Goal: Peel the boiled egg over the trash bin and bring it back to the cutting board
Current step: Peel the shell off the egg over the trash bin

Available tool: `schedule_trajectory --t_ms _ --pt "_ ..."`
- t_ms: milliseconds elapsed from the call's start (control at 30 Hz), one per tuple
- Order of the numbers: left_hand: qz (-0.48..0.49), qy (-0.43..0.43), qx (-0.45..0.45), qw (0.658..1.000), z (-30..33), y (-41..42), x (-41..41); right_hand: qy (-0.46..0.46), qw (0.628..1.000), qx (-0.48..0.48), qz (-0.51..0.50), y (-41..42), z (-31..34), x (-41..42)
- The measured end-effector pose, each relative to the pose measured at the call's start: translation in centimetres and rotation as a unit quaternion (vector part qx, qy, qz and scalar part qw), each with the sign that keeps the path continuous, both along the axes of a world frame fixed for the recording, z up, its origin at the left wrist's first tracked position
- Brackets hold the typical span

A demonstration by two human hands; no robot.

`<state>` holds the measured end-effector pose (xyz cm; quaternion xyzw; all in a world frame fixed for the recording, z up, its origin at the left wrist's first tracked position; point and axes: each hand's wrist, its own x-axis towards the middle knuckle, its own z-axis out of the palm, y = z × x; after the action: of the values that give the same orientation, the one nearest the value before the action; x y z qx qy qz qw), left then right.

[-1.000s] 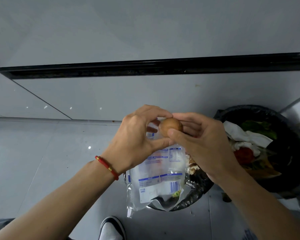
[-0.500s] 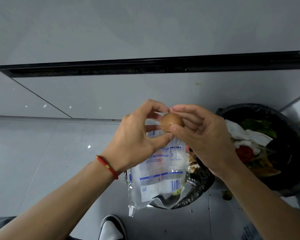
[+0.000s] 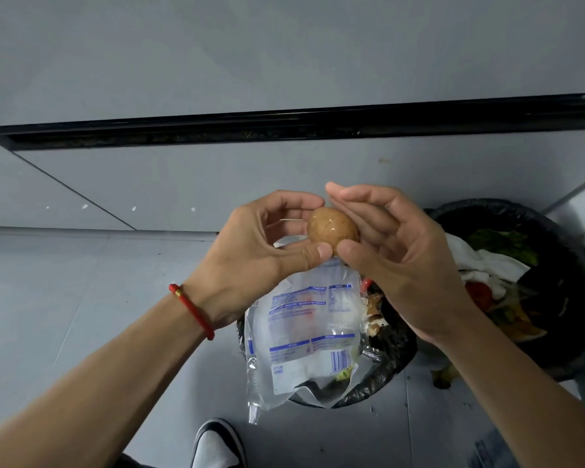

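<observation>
Head-camera view, looking down at both hands above the floor. A brown boiled egg (image 3: 332, 229), its shell crossed by fine cracks, is held between the two hands over a small black-lined trash bin (image 3: 390, 366). The left hand (image 3: 250, 255) pinches the egg between thumb below and curled forefinger above; a red cord bracelet (image 3: 192, 311) circles the left wrist. The right hand (image 3: 395, 261) presses its thumb tip against the egg's lower edge, just beside the left thumb, while its fingers lie extended behind and above the egg. Directly beneath the egg, a clear plastic package (image 3: 304, 336) with blue printed labels and a barcode stands up out of the small bin, beside pieces of brown eggshell (image 3: 374, 317). A second, larger bin (image 3: 561, 298) with a black liner stands to the right, holding white crumpled paper, green leaves and red scraps. One shoe (image 3: 217, 445), black with a white toe, shows at the bottom edge on the grey tiled floor (image 3: 65, 298).
</observation>
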<state>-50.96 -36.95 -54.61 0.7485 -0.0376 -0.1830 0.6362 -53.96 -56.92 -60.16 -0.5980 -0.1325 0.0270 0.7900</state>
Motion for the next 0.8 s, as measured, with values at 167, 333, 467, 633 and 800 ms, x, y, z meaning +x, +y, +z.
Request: schedule_trajectory --t_ms 167,333,467,633,800 --pt "0.027 0.028 -0.04 0.998 -0.2 0.0 0.1 0.003 0.997 -0.065 -0.038 -0.2 0.0 0.0" --pt "0.047 0.04 -0.07 0.996 -0.7 -0.2 0.1 -0.008 0.99 -0.091 -0.108 -0.3 0.4 -0.2" --pt "0.054 0.02 -0.052 0.997 -0.9 -0.1 0.3 -0.007 0.973 -0.124 -0.193 0.5 0.1 -0.7" --pt "0.055 0.026 -0.026 0.998 -1.1 -0.5 0.0 -0.107 0.925 -0.234 -0.279 1.3 -0.5 -1.2" --pt "0.062 0.033 -0.016 0.997 -1.0 -0.5 -0.1 -0.217 0.856 -0.348 -0.315 1.3 -0.6 -1.2"
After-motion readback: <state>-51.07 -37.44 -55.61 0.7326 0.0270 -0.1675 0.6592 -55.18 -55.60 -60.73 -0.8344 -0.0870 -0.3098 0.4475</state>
